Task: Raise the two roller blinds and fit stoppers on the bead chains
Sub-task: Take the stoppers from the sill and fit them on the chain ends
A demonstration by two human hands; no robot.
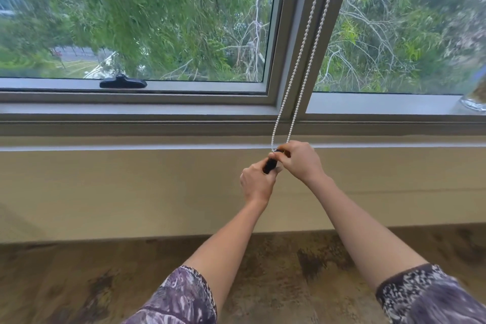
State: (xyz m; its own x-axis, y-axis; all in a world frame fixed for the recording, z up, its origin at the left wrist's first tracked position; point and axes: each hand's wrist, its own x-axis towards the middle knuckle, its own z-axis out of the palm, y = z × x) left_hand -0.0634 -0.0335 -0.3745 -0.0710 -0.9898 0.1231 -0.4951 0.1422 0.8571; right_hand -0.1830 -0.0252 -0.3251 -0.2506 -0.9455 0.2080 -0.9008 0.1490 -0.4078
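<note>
A white bead chain [305, 42] hangs as two strands down the window mullion, slanting to the lower left. Its lower end meets both hands just below the sill. My left hand [256, 183] grips a small black stopper [270, 165] from below. My right hand [299, 160] pinches the chain's bottom loop right at the top of the stopper. The exact join between chain and stopper is hidden by my fingers. No blind fabric shows in the window; both panes are uncovered.
A black window latch [122, 82] sits on the left pane's lower frame. The grey sill [131, 123] runs across, with a beige wall [105, 192] below and mottled brown carpet [79, 284] at the bottom. A glass object [476, 101] stands on the sill at far right.
</note>
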